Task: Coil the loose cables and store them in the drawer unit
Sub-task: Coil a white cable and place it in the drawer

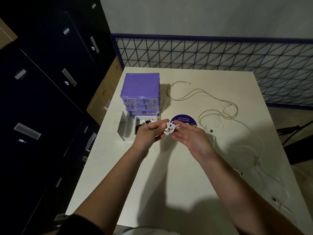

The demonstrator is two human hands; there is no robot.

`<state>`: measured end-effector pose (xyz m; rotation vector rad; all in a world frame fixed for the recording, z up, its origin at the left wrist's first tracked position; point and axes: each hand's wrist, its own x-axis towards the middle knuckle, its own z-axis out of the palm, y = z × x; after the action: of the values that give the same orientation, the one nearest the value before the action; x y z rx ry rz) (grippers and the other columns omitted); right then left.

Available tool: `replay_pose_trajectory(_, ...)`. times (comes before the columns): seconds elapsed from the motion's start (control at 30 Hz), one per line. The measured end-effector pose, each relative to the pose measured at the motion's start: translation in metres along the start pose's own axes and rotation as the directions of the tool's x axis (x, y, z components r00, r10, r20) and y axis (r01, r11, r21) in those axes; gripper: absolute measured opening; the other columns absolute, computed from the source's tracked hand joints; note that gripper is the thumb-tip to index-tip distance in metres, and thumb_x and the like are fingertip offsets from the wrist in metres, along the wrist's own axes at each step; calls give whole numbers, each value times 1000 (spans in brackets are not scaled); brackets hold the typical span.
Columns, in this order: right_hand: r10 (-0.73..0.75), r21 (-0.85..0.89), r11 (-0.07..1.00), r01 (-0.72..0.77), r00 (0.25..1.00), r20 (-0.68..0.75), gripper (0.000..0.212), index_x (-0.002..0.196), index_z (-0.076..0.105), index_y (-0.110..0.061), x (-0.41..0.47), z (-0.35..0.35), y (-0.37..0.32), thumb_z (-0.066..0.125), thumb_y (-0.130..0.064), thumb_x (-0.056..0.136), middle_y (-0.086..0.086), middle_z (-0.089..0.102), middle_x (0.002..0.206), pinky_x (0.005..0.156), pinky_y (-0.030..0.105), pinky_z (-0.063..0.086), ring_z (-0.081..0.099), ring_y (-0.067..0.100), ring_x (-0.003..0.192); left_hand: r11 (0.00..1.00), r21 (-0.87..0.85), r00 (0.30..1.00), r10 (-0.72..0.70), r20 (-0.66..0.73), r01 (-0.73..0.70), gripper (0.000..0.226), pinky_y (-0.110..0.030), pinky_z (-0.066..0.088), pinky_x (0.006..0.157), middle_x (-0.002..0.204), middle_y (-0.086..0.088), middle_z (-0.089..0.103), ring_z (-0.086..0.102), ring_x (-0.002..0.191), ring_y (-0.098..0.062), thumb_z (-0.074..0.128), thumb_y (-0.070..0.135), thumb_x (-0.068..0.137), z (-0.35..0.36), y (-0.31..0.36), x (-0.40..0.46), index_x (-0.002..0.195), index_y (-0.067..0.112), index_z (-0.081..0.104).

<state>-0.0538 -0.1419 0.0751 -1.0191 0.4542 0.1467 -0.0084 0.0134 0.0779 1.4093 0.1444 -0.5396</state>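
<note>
We see both hands raised over the white surface (pixel 169 167), meeting just in front of the purple drawer unit (pixel 141 92). The left hand (pixel 149 131) pinches a small coil of white cable (pixel 170 128) between thumb and fingers, grasping it firmly. The right hand (pixel 191 136) sits against the coil's other side, palm turned up and fingers loosely curled; its fingertips touch the loops, but we cannot tell whether it truly grips them.

The drawer unit stands upright at the surface's far left, its clear drawers stacked under a purple lid. Two drawers lie pulled out on the surface in front of it: an empty one (pixel 122 126) to the left, and another (pixel 144 122) just beside it holding a coiled bundle, partly hidden behind the left hand.

A round purple sticker (pixel 183 120) lies under the hands. To the right, a loose beige cable (pixel 203 95) sprawls in wide loops. Another loose white cable (pixel 260 160) trails along the surface's right edge.
</note>
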Motion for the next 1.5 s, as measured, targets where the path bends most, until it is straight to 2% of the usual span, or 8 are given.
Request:
replay_pose_trajectory(0.37, 105, -58, 993, -101, 992, 67, 17, 103, 70, -8, -5, 6, -2, 64, -8, 86, 1, 68, 88, 83, 32, 47, 61, 16, 84, 996, -39, 990, 71, -118, -76, 26, -16, 54, 69, 103, -11, 69, 66, 81, -11, 63, 5, 90, 9, 3, 1, 116, 4, 67)
replay_pose_trajectory(0.53, 107, -27, 994, -106, 993, 54, 31, 121, 64, -11, -3, 8, 2, 62, -19, 91, -3, 65, 95, 79, 29, 45, 60, 10, 78, 995, -99, 999, 29, -28, -31, 25, -17, 55, 74, 96, -5, 74, 70, 83, -9, 65, 7, 89, 7, 8, -1, 115, 7, 68)
replay_pose_trajectory(0.73, 133, 209, 964, -162, 981, 143, 14, 102, 56, -16, -3, 14, 0, 60, -15, 89, 1, 61, 82, 61, 26, 40, 52, 14, 65, 996, -85, 1000, 7, -1, -7, 21, -20, 55, 74, 90, -6, 72, 67, 82, -15, 64, 3, 89, 13, 8, -1, 109, 8, 70)
replay_pose_trajectory(0.97, 62, 99, 992, -77, 987, 150, 47, 127, 48, 3, 0, 8, -2, 60, 13, 82, 17, 64, 96, 68, 30, 54, 66, 21, 78, 994, -97, 996, 33, -78, -41, 27, -20, 57, 74, 102, -13, 71, 67, 84, -15, 62, 4, 91, 14, 7, 1, 117, 1, 66)
replay_pose_trajectory(1.17, 131, -99, 989, -110, 962, 238, 30, 113, 60, 6, 0, 3, -5, 60, 10, 84, 9, 61, 86, 70, 26, 55, 60, 17, 75, 992, -79, 985, 87, -149, -99, 23, -19, 57, 71, 95, -11, 69, 67, 74, -9, 60, 1, 92, 22, 6, 2, 113, 2, 67)
replay_pose_trajectory(1.23, 112, -124, 988, -88, 973, 202, 29, 113, 61, 11, 1, 0, -6, 61, 7, 84, 10, 63, 87, 72, 26, 55, 60, 17, 77, 993, -45, 986, 100, -134, -106, 20, -21, 58, 75, 95, -9, 69, 66, 78, -12, 59, 4, 93, 21, 6, 2, 112, 6, 67)
replay_pose_trajectory(1.37, 44, -111, 993, -31, 993, 110, 25, 109, 64, 10, 3, -3, -5, 62, 6, 85, 12, 64, 92, 72, 27, 55, 58, 16, 71, 952, 291, 994, 110, -23, -98, 20, -25, 52, 76, 86, -2, 65, 59, 73, -12, 55, 13, 97, 15, 7, 7, 110, 21, 67)
replay_pose_trajectory(1.5, 12, -139, 990, -4, 998, 55, 28, 112, 63, 11, 3, -2, -3, 63, 5, 84, 19, 63, 99, 70, 26, 55, 59, 17, 73, 893, 436, 991, 134, -23, -111, 6, -27, 48, 76, 75, 6, 69, 59, 67, -10, 63, 27, 90, 14, 7, 8, 90, 24, 69)
